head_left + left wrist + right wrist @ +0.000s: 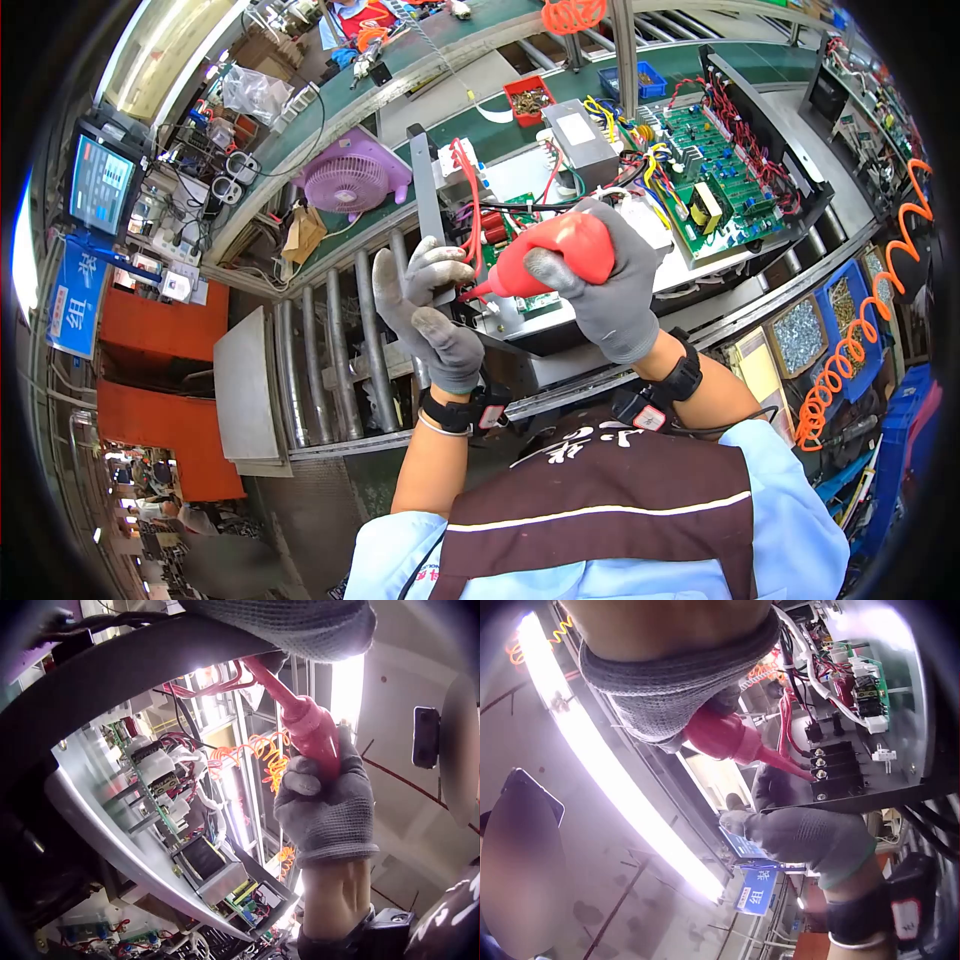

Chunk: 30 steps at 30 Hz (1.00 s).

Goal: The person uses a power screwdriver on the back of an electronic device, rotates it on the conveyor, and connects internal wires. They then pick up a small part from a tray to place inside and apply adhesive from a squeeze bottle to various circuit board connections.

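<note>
My right hand (622,300), in a grey glove, grips a red squeeze bottle (570,252) with a long tapered nozzle. The nozzle tip sits right at the screws of a black terminal block (838,771), beside red wires (786,724). In the head view, my gloved left hand (425,315) is at the near left corner of the metal chassis (424,190), fingers spread and slightly bent around the nozzle's tip. The right wrist view has its fingers alongside the chassis edge. Inside the chassis lie wiring and a green circuit board (725,150).
The chassis stands on a roller conveyor (345,350). Beyond are a purple fan (350,185), a red parts bin (528,100) and a blue bin (640,80). Screw trays (797,335) and a coiled orange hose (850,350) lie to the right; a monitor (100,182) stands left.
</note>
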### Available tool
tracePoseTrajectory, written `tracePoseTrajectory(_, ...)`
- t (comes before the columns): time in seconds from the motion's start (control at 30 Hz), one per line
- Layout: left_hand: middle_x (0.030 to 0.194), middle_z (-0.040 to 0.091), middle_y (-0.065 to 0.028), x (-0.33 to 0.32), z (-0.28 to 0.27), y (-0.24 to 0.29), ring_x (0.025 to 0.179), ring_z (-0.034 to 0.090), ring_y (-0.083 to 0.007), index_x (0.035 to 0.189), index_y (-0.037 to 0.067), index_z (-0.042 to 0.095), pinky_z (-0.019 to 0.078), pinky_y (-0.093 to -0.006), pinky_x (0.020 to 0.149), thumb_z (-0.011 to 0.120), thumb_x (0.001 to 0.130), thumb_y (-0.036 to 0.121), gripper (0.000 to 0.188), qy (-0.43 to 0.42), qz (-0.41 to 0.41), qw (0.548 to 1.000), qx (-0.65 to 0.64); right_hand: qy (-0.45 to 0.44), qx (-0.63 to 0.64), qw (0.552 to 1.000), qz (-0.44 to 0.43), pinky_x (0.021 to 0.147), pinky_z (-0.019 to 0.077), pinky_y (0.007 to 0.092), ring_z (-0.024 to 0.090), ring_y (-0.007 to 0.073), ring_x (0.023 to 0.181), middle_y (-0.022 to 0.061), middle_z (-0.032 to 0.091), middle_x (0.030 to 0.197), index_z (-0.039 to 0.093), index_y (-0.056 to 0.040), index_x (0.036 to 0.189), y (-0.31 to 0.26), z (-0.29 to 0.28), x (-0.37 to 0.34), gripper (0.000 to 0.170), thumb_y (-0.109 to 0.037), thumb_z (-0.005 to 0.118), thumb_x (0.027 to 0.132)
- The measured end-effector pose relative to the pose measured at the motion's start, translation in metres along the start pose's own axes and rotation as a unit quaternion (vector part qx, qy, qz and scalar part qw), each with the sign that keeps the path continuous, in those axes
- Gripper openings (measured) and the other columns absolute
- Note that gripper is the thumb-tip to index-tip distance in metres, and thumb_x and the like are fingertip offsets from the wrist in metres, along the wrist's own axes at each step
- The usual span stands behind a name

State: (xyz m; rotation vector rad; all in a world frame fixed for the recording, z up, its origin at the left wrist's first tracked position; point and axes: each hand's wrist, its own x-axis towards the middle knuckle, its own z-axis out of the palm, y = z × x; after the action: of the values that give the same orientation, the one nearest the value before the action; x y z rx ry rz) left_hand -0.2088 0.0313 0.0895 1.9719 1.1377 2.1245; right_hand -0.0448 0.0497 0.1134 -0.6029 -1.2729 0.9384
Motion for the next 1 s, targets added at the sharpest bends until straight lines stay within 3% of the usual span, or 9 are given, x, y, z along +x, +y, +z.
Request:
tracePoseTrajectory(0.17,0.080,0.061,-0.0107,0.000,-0.001,-0.003,0.092,0.059,-0.0256,0.143,-0.001,0.012,0.0338,-0.0476,0.104,0.026,0.099,0.044,0.065,0.000,0.003,1.000,-0.005,-0.023,-0.099,0.991,-0.082,0.064,0.0481,0.0265,0.057,0.0104,0.069,0.0047,0.062,0.079,0.063,-0.0044,0.089,-0.002,-0.008,0.002,0.027,-0.016,0.081,0.072)
tracePoseTrajectory(0.37,0.076,0.061,-0.0112,0.001,0.001,-0.001,0.089,0.059,-0.0261,0.142,-0.002,0.016,0.0355,-0.0489,0.102,0.022,0.099,0.045,0.064,0.006,0.009,1.000,0.020,0.010,-0.033,0.999,-0.034,0.064,0.0483,0.0268,0.059,0.0111,0.069,0.0046,0.062,0.079,0.064,-0.0057,0.088,0.003,-0.005,-0.001,0.026,-0.016,0.080,0.072)
tracePoseTrajectory(0.6,0.074,0.061,-0.0109,0.000,0.003,-0.001,0.089,0.059,-0.0267,0.141,-0.003,0.018,0.0360,-0.0492,0.101,0.024,0.099,0.044,0.064,0.017,0.010,1.000,0.016,-0.028,-0.082,0.993,-0.077,0.062,0.0471,0.0267,0.056,0.0105,0.068,0.0045,0.060,0.077,0.061,-0.0051,0.087,0.002,-0.008,0.001,0.024,-0.015,0.079,0.074)
tracePoseTrajectory(0.7,0.080,0.061,-0.0124,0.001,0.002,-0.001,0.090,0.059,-0.0271,0.141,-0.004,0.017,0.0369,-0.0494,0.100,0.026,0.098,0.039,0.061,0.015,0.023,1.000,0.012,0.012,-0.070,0.996,-0.057,0.062,0.0465,0.0272,0.055,0.0113,0.066,0.0044,0.059,0.076,0.060,-0.0051,0.085,0.007,-0.006,0.002,0.025,-0.015,0.080,0.074)
tracePoseTrajectory(0.77,0.083,0.061,-0.0118,0.007,0.000,0.008,0.089,0.059,-0.0252,0.143,0.001,0.011,0.0371,-0.0478,0.101,0.033,0.098,0.035,0.060,-0.012,-0.013,0.999,0.032,0.037,-0.038,0.996,-0.077,0.061,0.0461,0.0272,0.054,0.0113,0.065,0.0042,0.059,0.076,0.060,-0.0055,0.085,0.018,0.000,0.002,0.025,-0.016,0.080,0.073)
tracePoseTrajectory(0.8,0.102,0.058,-0.0160,0.001,0.003,0.005,0.092,0.060,-0.0264,0.144,0.005,0.011,0.0422,-0.0458,0.098,0.039,0.095,0.024,0.060,0.037,-0.028,0.999,-0.020,0.034,-0.040,0.996,-0.072,0.061,0.0465,0.0273,0.055,0.0121,0.066,0.0044,0.060,0.076,0.060,-0.0057,0.085,0.017,0.001,0.001,0.026,-0.017,0.081,0.073)
tracePoseTrajectory(0.83,0.102,0.058,-0.0160,-0.001,0.005,0.005,0.092,0.060,-0.0264,0.144,0.005,0.011,0.0422,-0.0458,0.098,0.039,0.095,0.024,0.060,0.033,-0.027,0.999,-0.020,0.038,-0.039,0.996,-0.071,0.061,0.0465,0.0273,0.055,0.0121,0.066,0.0044,0.060,0.076,0.060,-0.0057,0.085,0.016,0.002,-0.001,0.026,-0.017,0.081,0.073)
tracePoseTrajectory(0.9,0.119,0.050,-0.0189,-0.002,0.008,0.007,0.095,0.060,-0.0270,0.144,0.009,0.012,0.0472,-0.0427,0.093,0.040,0.093,0.018,0.059,0.088,-0.039,0.993,-0.067,0.030,-0.034,0.996,-0.078,0.063,0.0471,0.0277,0.057,0.0136,0.067,0.0053,0.060,0.077,0.060,-0.0058,0.086,0.016,0.002,-0.002,0.027,-0.017,0.081,0.073)
tracePoseTrajectory(1.0,0.124,0.046,-0.0190,-0.002,0.005,0.008,0.095,0.061,-0.0261,0.144,0.010,0.012,0.0491,-0.0411,0.090,0.038,0.092,0.015,0.058,0.078,-0.040,0.995,-0.054,0.013,-0.023,0.996,-0.091,0.063,0.0476,0.0280,0.058,0.0151,0.068,0.0060,0.061,0.077,0.061,-0.0057,0.086,0.014,-0.001,-0.003,0.027,-0.017,0.080,0.073)
